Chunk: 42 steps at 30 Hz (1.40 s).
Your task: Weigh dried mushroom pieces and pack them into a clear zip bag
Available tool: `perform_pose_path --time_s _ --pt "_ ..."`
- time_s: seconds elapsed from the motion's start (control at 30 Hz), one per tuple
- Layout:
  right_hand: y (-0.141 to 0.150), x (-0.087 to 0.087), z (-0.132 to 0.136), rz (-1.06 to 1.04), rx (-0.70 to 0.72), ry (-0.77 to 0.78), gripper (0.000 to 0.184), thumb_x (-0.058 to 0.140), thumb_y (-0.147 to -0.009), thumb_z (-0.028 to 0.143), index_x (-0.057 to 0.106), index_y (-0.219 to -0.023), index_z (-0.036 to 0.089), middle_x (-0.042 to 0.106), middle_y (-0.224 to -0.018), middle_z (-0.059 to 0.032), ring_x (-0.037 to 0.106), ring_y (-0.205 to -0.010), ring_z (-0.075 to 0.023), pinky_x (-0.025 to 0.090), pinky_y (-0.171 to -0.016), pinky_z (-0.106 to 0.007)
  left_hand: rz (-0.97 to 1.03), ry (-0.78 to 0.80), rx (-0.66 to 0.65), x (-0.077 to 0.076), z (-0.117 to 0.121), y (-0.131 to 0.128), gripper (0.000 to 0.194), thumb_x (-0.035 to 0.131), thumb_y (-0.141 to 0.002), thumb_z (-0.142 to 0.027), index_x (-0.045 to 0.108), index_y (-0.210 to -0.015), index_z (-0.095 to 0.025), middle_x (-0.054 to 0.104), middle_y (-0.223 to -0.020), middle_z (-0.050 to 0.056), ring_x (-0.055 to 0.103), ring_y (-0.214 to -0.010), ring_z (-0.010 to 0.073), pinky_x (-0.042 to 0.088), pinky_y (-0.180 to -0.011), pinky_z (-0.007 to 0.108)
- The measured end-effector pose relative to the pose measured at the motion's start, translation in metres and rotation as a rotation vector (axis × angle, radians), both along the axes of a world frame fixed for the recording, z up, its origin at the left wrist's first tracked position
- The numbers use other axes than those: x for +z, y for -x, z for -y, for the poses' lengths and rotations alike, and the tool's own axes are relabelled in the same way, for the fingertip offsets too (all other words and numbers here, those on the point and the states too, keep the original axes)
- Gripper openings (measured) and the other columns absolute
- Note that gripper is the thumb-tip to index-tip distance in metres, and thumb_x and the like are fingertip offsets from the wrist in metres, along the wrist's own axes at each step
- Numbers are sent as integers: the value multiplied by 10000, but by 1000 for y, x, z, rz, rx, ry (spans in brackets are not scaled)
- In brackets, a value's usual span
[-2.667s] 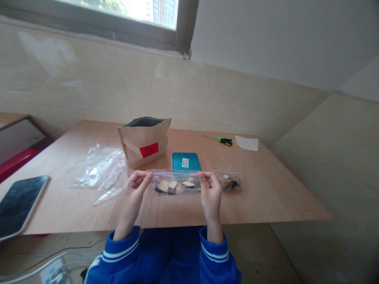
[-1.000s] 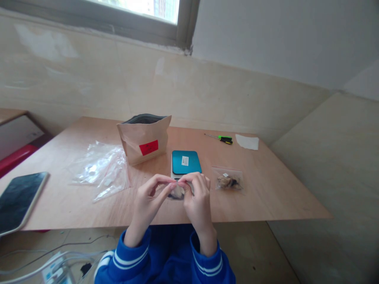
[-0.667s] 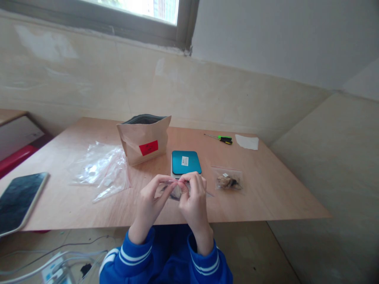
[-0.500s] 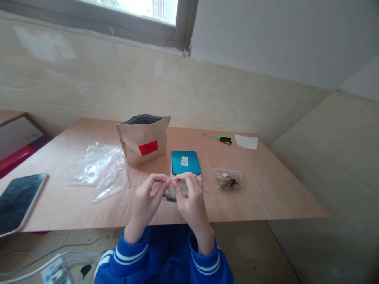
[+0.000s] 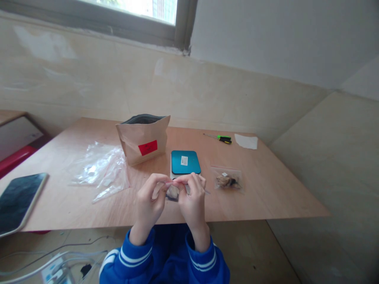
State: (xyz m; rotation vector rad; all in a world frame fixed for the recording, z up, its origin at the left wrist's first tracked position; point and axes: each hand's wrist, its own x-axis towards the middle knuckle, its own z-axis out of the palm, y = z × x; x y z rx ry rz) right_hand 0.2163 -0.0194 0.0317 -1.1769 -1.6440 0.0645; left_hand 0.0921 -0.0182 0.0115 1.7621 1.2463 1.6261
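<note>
My left hand (image 5: pixel 149 201) and my right hand (image 5: pixel 192 197) are close together over the near edge of the wooden table (image 5: pixel 266 193). Both pinch the top strip of a small clear zip bag (image 5: pixel 172 192) holding pale and dark slices. The fingers hide most of the bag. Just behind my hands lies a teal scale (image 5: pixel 185 162). A second small zip bag (image 5: pixel 227 181) with similar pieces lies flat to the right of my right hand.
An open brown paper pouch (image 5: pixel 143 139) with a red label stands behind the scale. A heap of empty clear bags (image 5: pixel 100 169) lies left of it. A phone (image 5: pixel 17 201) rests at the left edge. A green-handled screwdriver (image 5: pixel 220 138) and white paper (image 5: pixel 246 141) lie far right.
My hands held the bag stretched wide by its two top corners; now they have come together at the middle of the strip, pinching it.
</note>
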Motion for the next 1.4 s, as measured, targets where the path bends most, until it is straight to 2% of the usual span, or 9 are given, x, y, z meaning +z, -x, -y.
perform_pose_path --time_s 0.13,0.3,0.57,0.77,0.87,1.07,1.13,1.3,1.4 --pt "1 -4 -3 -10 6 -6 207 535 -985 224 568 -781 227 679 -747 22 581 -734 -162 356 -841 -341 5 23 36 -1 -1 -1 55 546 -920 -194 594 -894 -206 645 -820 8 625 -772 147 494 -696 255" --pt "-5 -7 -7 39 80 126 166 596 -949 343 646 -840 228 726 -826 16 614 -795 -161 360 -850 -337 -1 29 39 -1 -4 7 46 560 -924 -224 598 -904 -207 652 -838 11 629 -787 148 493 -697 252" --pt "-14 -17 -13 59 113 141 211 589 -951 191 734 -814 263 780 -840 14 715 -857 -172 393 -938 -397 25 11 24 -1 -5 13 51 561 -931 -238 605 -926 -213 651 -862 15 631 -833 155 502 -758 266" --pt "-16 -19 -11 18 115 121 244 575 -944 124 748 -853 269 798 -900 17 748 -908 -195 385 -973 -435 55 91 -118 4 -5 15 81 598 -917 -278 602 -963 -211 659 -916 29 652 -888 160 525 -783 266" --pt "-18 -20 -11 32 130 99 267 551 -957 120 757 -897 278 798 -924 16 752 -879 -184 402 -967 -427 54 121 -117 3 -8 15 151 646 -886 -304 609 -998 -210 677 -946 32 664 -906 164 536 -793 270" --pt "-20 -14 -11 76 134 120 159 655 -916 239 749 -1025 306 792 -911 12 715 -894 -186 432 -937 -409 52 168 -80 3 -11 15 149 643 -882 -332 647 -849 -186 682 -820 27 661 -775 159 529 -705 262" --pt "-21 -10 -10 62 147 167 201 707 -874 299 731 -1074 298 782 -936 -5 688 -920 -198 446 -920 -398 69 183 -71 4 -11 16 153 651 -874 -336 654 -848 -186 691 -820 29 665 -766 163 529 -693 262" --pt "-25 -5 -8 -10 160 186 51 681 -892 287 716 -886 251 757 -896 -8 658 -882 -193 452 -859 -365 75 197 -38 5 -11 20 164 666 -862 -354 664 -843 -191 688 -801 25 660 -757 162 524 -684 255" --pt "-25 -5 -9 2 166 146 74 657 -909 239 689 -843 232 744 -839 5 645 -832 -181 438 -831 -352 77 192 -32 5 -12 20 168 675 -854 -361 671 -849 -193 692 -809 24 659 -761 161 531 -690 254"
